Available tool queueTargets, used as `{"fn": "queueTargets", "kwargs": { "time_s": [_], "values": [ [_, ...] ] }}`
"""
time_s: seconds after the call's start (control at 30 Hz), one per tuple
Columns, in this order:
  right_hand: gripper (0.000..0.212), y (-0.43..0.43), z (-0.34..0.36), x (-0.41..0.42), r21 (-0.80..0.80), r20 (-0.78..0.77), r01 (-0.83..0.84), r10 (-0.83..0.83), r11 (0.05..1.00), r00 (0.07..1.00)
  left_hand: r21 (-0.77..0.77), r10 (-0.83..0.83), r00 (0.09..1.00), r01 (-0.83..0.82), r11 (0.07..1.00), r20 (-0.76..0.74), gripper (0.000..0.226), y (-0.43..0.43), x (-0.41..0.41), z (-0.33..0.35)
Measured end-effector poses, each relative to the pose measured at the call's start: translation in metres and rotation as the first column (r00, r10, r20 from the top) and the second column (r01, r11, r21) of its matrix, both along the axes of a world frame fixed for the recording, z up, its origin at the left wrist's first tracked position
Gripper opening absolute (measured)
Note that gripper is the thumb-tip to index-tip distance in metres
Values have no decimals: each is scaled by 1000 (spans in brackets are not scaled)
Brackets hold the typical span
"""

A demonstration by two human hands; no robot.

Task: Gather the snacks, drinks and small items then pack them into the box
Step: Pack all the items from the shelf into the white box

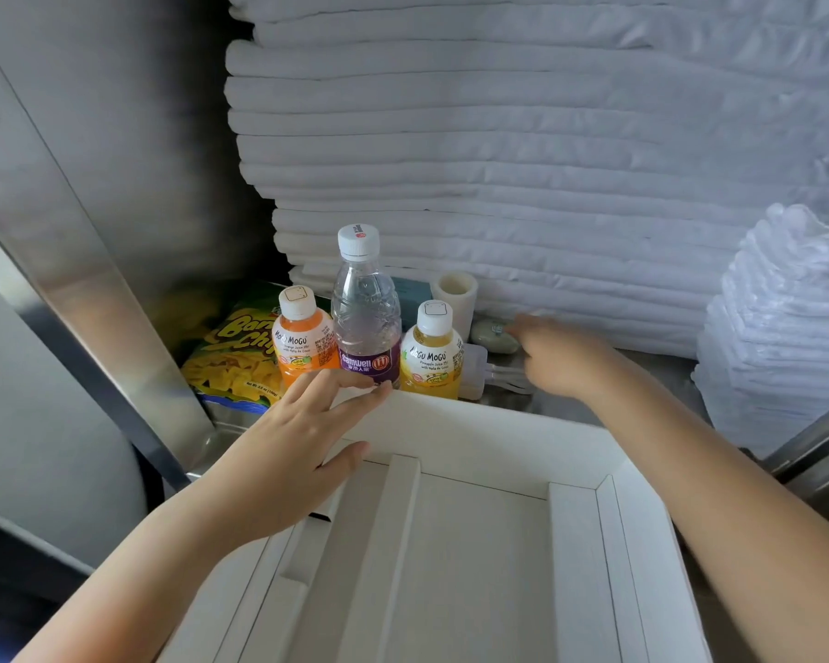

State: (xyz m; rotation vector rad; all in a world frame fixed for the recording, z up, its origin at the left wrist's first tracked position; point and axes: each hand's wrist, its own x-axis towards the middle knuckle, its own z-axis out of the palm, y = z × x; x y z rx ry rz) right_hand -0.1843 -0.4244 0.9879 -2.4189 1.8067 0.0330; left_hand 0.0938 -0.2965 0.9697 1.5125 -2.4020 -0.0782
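White and empty, the box (451, 423) had the bottles (367, 323) standing just behind its far rim, where the left hand (302, 447) spread open and the right hand (561, 356), its grip too blurred to read, stretched beyond, so a knock could have toppled one.

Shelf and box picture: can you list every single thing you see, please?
water bottle: 1, clear, purple label, mid-shelf
orange juice bottle: 1, orange, left of it
pineapple juice bottle: 1, yellow, right of it
banana chips bag: 1, yellow-green, far left
small carton: 1, teal, behind bottles
cup: 1, white, beside carton
oval item: 1, pale green, below cup
charger: 1, white, by pineapple juice bottle
folded linens: tall stack, white, back
wrapped pile: 1, clear-white, right
box: 1, white, open, front
left hand: 1, fingertips on box's far rim
right hand: 1, blurred, reaching by oval item
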Motion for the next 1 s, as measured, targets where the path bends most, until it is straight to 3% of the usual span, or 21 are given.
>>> {"fn": "queueTargets", "kwargs": {
  "time_s": [0.13,0.23,0.4,0.57,0.7,0.83,1.0],
  "values": [
    [65,-20,0,5,87,-39,-1,4,996,999,4,1,1000,-1,1000,14,56,-1,-1,1],
    [71,-19,-10,4,108,-160,-1,18,994,987,5,0,1000,0,1000,3,56,-1,-1,1],
    [68,-21,-19,0,62,-216,12,1,998,976,8,4,1000,-4,1000,9,56,0,-2,2],
    [67,-35,-24,8,-3,-157,-34,33,999,987,3,0,1000,0,1000,21,56,2,-2,4],
    [49,-48,-30,9,5,20,-17,17,1000,1000,0,2,999,-2,1000,32,56,3,-2,5],
    [42,-51,-23,8,30,-10,-11,11,999,1000,-3,-4,1000,4,1000,27,55,3,-3,6],
    [49,-43,-22,-4,16,-83,77,-76,997,994,-2,-1,1000,1,1000,23,54,3,-2,6]
  ]
}}
